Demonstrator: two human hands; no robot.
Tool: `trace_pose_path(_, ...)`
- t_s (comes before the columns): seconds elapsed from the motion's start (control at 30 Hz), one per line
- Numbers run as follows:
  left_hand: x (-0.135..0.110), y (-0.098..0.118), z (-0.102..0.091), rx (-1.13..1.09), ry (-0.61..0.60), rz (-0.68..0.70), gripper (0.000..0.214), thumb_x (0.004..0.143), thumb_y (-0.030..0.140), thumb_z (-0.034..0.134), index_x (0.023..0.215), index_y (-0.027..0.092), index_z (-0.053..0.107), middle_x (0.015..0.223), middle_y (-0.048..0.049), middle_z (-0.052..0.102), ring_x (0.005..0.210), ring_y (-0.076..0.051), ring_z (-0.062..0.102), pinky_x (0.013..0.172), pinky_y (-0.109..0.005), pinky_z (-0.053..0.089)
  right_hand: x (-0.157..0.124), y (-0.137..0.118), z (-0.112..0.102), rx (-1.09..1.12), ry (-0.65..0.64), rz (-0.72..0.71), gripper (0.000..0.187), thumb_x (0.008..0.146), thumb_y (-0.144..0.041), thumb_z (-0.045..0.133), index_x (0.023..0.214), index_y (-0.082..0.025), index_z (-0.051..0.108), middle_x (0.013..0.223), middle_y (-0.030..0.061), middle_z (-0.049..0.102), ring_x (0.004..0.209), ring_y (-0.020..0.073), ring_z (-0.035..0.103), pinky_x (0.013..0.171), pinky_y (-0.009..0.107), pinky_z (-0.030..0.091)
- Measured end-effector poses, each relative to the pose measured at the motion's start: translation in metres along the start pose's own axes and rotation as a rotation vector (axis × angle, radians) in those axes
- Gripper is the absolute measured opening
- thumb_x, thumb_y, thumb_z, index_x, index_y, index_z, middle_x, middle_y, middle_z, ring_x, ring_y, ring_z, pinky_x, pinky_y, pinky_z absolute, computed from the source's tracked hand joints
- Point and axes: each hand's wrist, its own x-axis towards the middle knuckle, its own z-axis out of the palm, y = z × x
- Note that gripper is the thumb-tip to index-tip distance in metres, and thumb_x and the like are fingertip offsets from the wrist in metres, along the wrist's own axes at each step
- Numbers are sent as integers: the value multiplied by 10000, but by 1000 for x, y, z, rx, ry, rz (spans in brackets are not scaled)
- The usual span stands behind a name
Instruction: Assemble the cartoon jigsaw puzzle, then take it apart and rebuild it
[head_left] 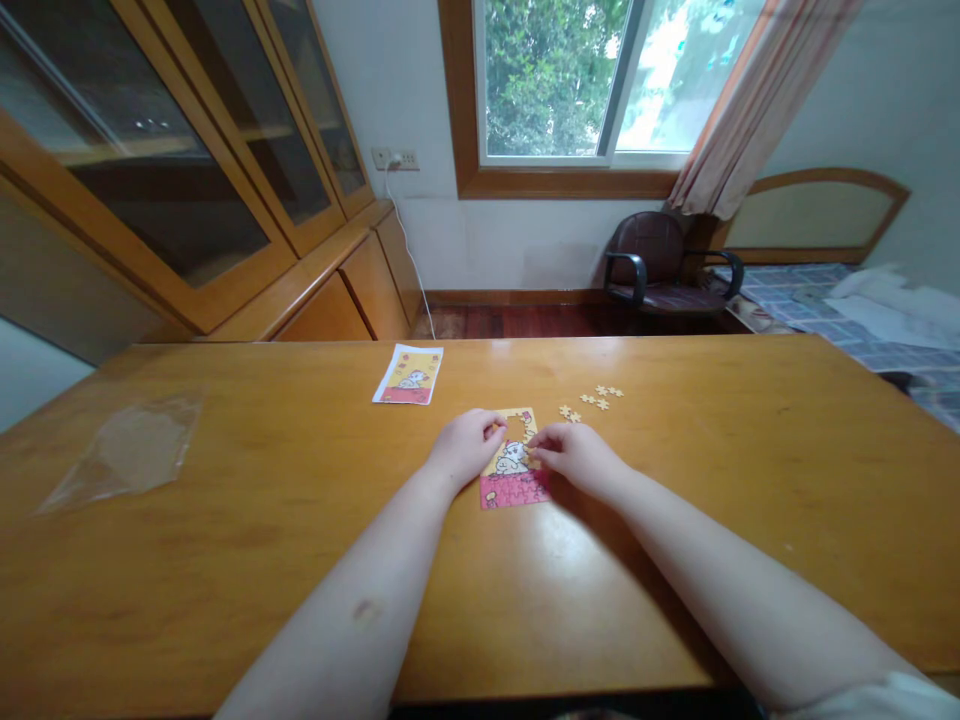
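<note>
A small jigsaw puzzle (514,472) lies partly assembled on the wooden table (225,560), with a pink lower band, a yellow upper part and a white cartoon animal. My left hand (465,447) is at its left edge, fingertips pinched on what looks like a small yellow puzzle piece. My right hand (574,453) rests its fingertips on the puzzle's right side, and I cannot tell whether they hold a piece. Several loose puzzle pieces (591,400) lie to the right, beyond my right hand. A picture card (409,375) with the same design lies farther ahead.
A crumpled clear plastic bag (124,450) lies on the table's left side. Beyond the far edge stand a wooden cabinet with glass doors (180,190) at left and a dark office chair (652,265) under the window. A bed (847,300) is at right.
</note>
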Motion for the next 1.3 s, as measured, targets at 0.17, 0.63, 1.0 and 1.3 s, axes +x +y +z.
trace_pose_path(0.17, -1, 1, -3, 12, -32, -33, 202, 810, 298, 511, 876, 213, 682, 774, -15, 647, 703, -154, 575, 641, -249, 421, -2, -4, 12, -166, 26, -24, 166, 801, -318, 602, 888, -223, 706, 814, 16, 724, 707, 139, 637, 668, 243, 458)
trace_pose_path(0.63, -10, 16, -5, 226, -237, 106, 229, 779, 397, 564, 929, 263, 674, 867, -11, 704, 806, -190, 639, 682, -252, 451, -5, -1, -6, -616, -25, -429, 264, 903, -331, 466, 862, -219, 702, 826, 37, 703, 743, 151, 611, 684, 246, 394)
trace_pose_path(1.0, -5, 7, -1, 239, -157, 7, 228, 820, 381, 528, 957, 269, 671, 997, -12, 712, 906, -194, 648, 774, -270, 482, -1, 3, -3, -619, -43, -433, 299, 934, -350, 427, 1009, -237, 694, 907, 49, 713, 827, 164, 628, 735, 254, 415)
trace_pose_path(1.3, -4, 9, -2, 239, -147, -63, 204, 817, 348, 526, 932, 257, 668, 987, -20, 707, 904, -188, 636, 770, -262, 471, 1, 0, 0, -660, -1, -468, 309, 937, -359, 434, 1045, -209, 681, 884, 66, 695, 825, 178, 593, 755, 278, 398)
